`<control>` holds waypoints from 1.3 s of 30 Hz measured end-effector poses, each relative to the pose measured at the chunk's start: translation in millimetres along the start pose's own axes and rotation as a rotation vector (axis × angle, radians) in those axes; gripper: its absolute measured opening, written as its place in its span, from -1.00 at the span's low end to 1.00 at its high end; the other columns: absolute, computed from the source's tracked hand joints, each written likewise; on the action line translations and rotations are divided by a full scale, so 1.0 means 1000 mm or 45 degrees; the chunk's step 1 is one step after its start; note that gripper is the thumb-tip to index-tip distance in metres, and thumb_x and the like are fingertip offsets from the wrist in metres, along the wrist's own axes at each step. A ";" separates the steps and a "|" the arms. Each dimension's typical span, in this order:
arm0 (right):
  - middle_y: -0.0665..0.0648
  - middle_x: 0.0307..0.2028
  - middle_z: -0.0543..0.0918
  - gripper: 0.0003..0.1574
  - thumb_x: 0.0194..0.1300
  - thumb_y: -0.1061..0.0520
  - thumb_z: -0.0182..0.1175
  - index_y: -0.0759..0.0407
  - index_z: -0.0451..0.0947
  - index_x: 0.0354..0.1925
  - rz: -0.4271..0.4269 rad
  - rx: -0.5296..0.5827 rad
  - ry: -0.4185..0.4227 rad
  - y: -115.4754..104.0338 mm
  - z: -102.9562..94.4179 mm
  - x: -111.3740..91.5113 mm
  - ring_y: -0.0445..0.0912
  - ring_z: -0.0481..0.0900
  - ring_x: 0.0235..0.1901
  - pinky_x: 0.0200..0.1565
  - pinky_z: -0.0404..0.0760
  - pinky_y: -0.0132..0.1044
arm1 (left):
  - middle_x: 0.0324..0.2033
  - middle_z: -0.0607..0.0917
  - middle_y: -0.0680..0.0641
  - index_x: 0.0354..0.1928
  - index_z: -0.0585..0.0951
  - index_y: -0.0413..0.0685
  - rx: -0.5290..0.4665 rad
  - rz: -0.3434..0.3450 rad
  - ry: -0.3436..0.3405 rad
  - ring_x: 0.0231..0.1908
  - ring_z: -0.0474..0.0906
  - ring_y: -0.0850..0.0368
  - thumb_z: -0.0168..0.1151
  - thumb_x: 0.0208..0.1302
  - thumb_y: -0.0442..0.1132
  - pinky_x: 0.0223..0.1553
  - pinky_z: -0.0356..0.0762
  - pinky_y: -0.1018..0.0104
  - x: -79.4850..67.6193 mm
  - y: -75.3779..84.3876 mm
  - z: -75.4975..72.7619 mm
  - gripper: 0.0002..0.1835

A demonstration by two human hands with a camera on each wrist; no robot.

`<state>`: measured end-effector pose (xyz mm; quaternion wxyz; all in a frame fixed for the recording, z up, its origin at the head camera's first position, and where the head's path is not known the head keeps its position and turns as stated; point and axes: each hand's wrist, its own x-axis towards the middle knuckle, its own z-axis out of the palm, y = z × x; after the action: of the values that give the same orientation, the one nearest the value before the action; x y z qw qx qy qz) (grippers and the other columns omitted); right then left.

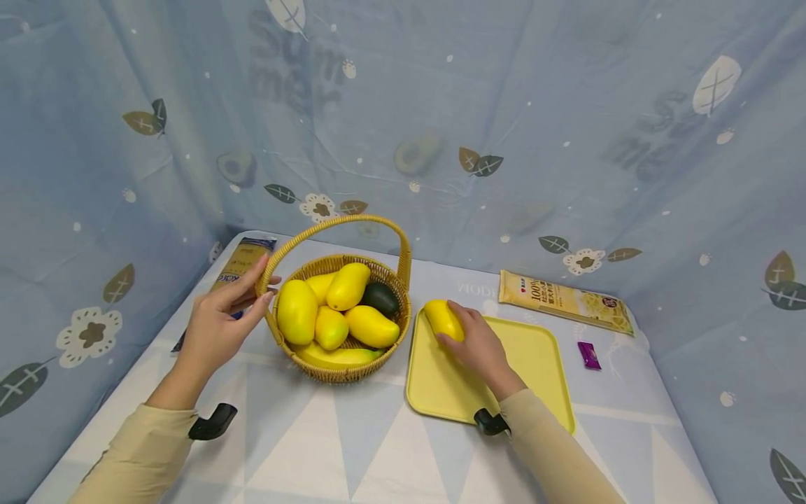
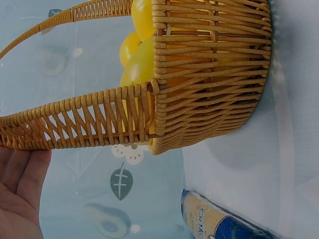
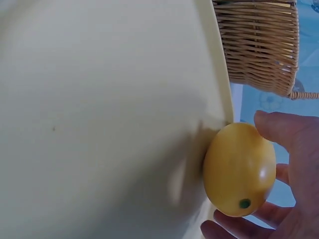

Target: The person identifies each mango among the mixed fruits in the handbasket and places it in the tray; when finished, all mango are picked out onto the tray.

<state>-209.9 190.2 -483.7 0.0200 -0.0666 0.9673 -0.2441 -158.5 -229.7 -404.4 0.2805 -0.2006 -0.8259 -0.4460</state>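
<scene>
A wicker basket (image 1: 343, 371) stands on the table, full of yellow mangoes (image 1: 298, 312), with a dark green fruit (image 1: 380, 299) and a long yellow fruit like a banana (image 1: 334, 357) among them. My left hand (image 1: 220, 315) holds the left side of its raised handle (image 2: 75, 122), the fingers on the outer face in the left wrist view. Over the far left corner of a yellow tray (image 1: 516, 364), my right hand (image 1: 475, 343) grips another mango (image 3: 239, 169) between thumb and fingers. That mango sits right at the tray's surface.
Behind my left hand lies a pasta packet (image 1: 245, 260), partly hidden. Another packet (image 1: 567, 301) lies behind the tray at the right, and a small purple wrapped sweet (image 1: 589, 355) is beside the tray. A blue patterned curtain (image 1: 403, 126) surrounds the table.
</scene>
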 end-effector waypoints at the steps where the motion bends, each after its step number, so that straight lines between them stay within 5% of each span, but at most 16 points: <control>1: 0.27 0.37 0.40 -0.07 0.34 -0.18 0.35 -0.06 0.25 0.54 -0.007 0.003 0.004 0.000 -0.001 0.000 0.21 0.46 0.28 0.30 0.48 0.17 | -0.03 0.77 -0.19 0.45 0.45 0.08 0.000 0.000 0.000 -0.01 0.60 0.55 0.37 0.15 -0.65 -0.04 0.55 0.66 0.000 0.000 0.000 -0.16; 10: 0.28 0.39 0.35 -0.07 0.31 -0.19 0.36 -0.07 0.27 0.53 -0.050 -0.012 0.047 -0.004 -0.008 -0.004 0.22 0.39 0.31 0.30 0.46 0.20 | -0.02 0.76 -0.19 0.46 0.43 0.12 0.005 -0.018 -0.005 0.01 0.60 0.55 0.36 0.17 -0.63 -0.04 0.54 0.66 0.000 0.000 -0.001 -0.15; 23: 0.23 0.36 0.41 -0.23 0.31 -0.09 0.38 -0.05 0.44 0.43 -0.301 0.051 0.189 -0.042 -0.021 -0.011 0.21 0.39 0.32 0.30 0.46 0.20 | -0.02 0.76 -0.18 0.47 0.43 0.12 0.009 -0.015 -0.004 0.01 0.60 0.55 0.36 0.15 -0.65 -0.04 0.54 0.66 -0.001 0.000 -0.002 -0.14; 39: 0.13 0.34 0.43 -0.25 0.37 -0.12 0.35 -0.10 0.41 0.45 -0.394 0.159 -0.152 -0.096 -0.018 -0.004 0.08 0.51 0.20 0.18 0.60 0.02 | -0.02 0.77 -0.19 0.46 0.43 0.12 0.010 -0.024 -0.003 0.01 0.62 0.50 0.37 0.16 -0.63 -0.03 0.53 0.66 0.000 0.000 0.001 -0.15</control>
<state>-195.2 115.4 -422.2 0.0437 -0.2278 0.9254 -0.2996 -158.7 -229.0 -404.5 0.2760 -0.1921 -0.8300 -0.4450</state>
